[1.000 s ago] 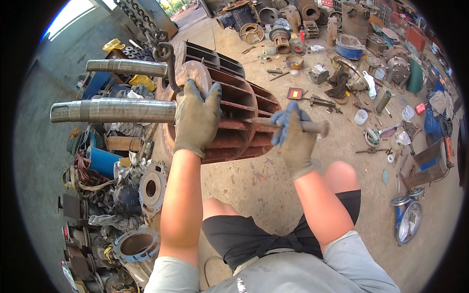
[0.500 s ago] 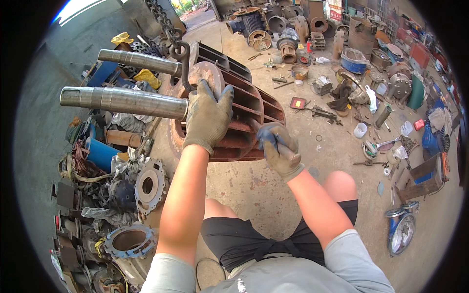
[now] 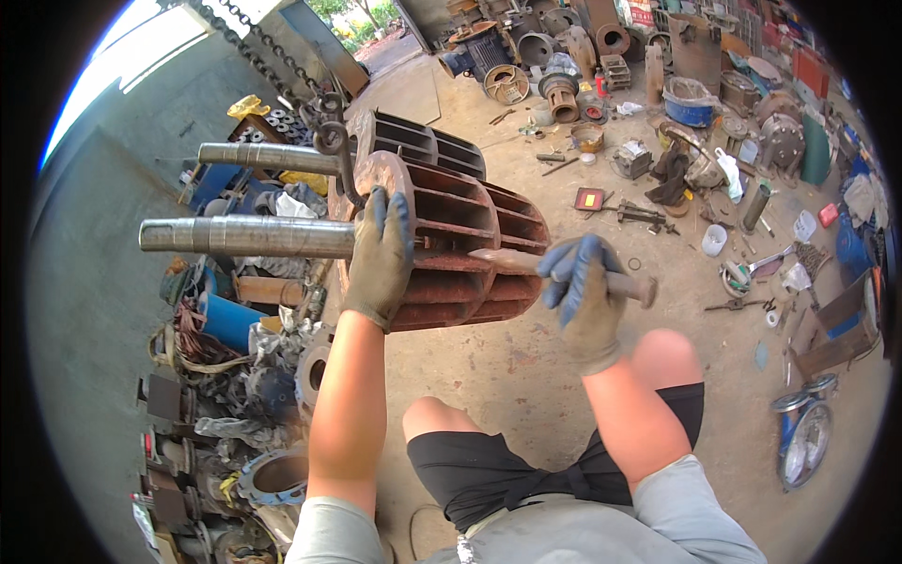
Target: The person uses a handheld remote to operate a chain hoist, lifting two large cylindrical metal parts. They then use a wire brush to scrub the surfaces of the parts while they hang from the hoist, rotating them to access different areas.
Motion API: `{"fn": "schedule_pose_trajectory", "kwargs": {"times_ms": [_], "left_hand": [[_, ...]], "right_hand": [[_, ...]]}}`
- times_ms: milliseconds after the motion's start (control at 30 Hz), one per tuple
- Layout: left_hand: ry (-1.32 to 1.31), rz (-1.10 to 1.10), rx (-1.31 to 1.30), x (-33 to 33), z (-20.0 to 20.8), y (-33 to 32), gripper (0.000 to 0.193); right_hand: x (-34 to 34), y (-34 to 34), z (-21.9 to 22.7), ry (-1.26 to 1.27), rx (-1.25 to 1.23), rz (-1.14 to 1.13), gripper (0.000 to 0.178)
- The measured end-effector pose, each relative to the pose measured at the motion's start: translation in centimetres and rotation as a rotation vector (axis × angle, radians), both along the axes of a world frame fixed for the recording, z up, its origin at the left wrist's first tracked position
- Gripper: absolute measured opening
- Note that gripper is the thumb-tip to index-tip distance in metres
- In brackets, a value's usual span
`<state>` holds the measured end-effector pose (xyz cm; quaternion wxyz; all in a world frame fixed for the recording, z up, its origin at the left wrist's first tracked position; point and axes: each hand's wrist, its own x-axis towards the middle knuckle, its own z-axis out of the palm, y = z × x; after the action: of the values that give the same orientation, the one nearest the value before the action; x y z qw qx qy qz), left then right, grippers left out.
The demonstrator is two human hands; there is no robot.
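Note:
A rusty finned rotor (image 3: 456,211) with a bright steel shaft (image 3: 249,237) hangs in front of me. A steel hook (image 3: 345,164) on a chain (image 3: 246,45) reaches its end flange. My left hand (image 3: 381,258), in a grey-blue work glove, lies against that flange below the hook, fingers stretched upward. In the gloved right hand (image 3: 587,287) I grip a rusty steel chisel (image 3: 635,287). Its flat tip points left across the fins, and its blunt head sticks out to the right. Behind stands a second finned rotor (image 3: 418,141) with its own shaft (image 3: 268,158).
Scrap parts and a blue-edged ring (image 3: 274,477) are heaped along the left wall. A motor (image 3: 484,56), castings and a blue tub (image 3: 688,105) crowd the far floor. Tools and cups lie at right, near a blue-framed lamp (image 3: 804,437).
My right hand has drawn to the right, and the chisel now shows at full length. The left hand has shifted lower on the flange, its fingers closer together. The view has tilted slightly.

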<state>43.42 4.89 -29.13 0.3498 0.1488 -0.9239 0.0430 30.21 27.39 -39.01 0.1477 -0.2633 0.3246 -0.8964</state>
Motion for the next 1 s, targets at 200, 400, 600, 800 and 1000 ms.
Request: {"fn": "schedule_pose_trajectory", "kwargs": {"times_ms": [200,400,600,800,1000], "left_hand": [[0.073,-0.030,0.315,1.4,-0.6,-0.2,0.049],[-0.022,-0.053,-0.113,1.8,-0.4,-0.8,0.053],[0.070,0.040,0.369,2.5,0.5,2.1,0.051],[0.012,0.078,0.297,2.4,1.4,3.4,0.046],[0.039,0.072,0.108,2.7,0.9,2.6,0.035]], "right_hand": [[1.1,-5.8,0.7,-0.259,-0.118,0.251,0.051],[0.5,-4.3,0.9,-0.129,-0.194,0.413,0.050],[-0.6,-3.4,2.5,-0.143,-0.158,0.373,0.054],[1.5,-3.8,2.0,-0.247,-0.141,0.302,0.054],[2.0,-4.0,3.5,-0.161,-0.033,0.432,0.052]]}}
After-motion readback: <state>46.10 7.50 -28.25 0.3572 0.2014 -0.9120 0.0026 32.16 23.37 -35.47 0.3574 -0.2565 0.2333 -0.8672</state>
